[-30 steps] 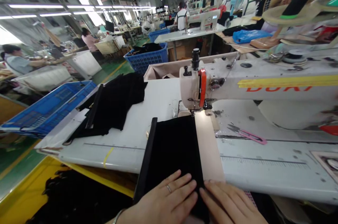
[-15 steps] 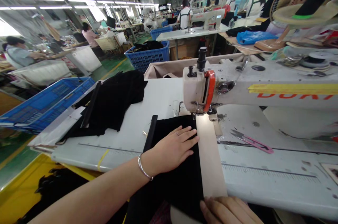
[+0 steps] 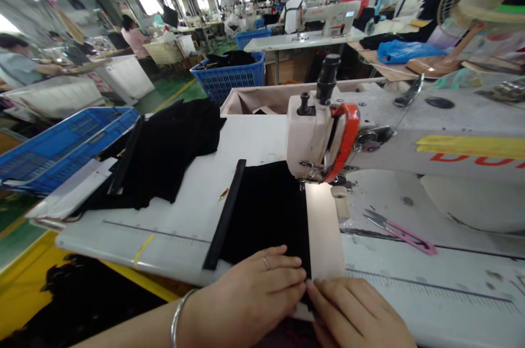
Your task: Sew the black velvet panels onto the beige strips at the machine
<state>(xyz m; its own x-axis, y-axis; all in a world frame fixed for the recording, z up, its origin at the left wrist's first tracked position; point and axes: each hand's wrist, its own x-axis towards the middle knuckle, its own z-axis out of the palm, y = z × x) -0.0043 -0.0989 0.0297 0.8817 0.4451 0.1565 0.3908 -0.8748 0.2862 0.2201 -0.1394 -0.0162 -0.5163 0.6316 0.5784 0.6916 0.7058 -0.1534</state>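
A black fabric panel (image 3: 266,211) lies on the white sewing table (image 3: 176,238), running under the head of the sewing machine (image 3: 324,134). A pale beige strip (image 3: 324,230) lies along the panel's right edge. My left hand (image 3: 250,293) rests flat on the near end of the black fabric, fingers stretched out, a ring and a bracelet on it. My right hand (image 3: 356,312) lies beside it at the beige strip's near end, fingertips pressing the edge where the two pieces meet.
A pile of black fabric (image 3: 168,151) lies at the table's left. Pink thread snips (image 3: 402,225) lie right of the needle. Blue crates (image 3: 61,143) stand to the left and behind. Other people work at tables far back.
My left hand has drawn back from the middle of the black panel to its near end, beside my right hand. The view has shifted closer to the machine.
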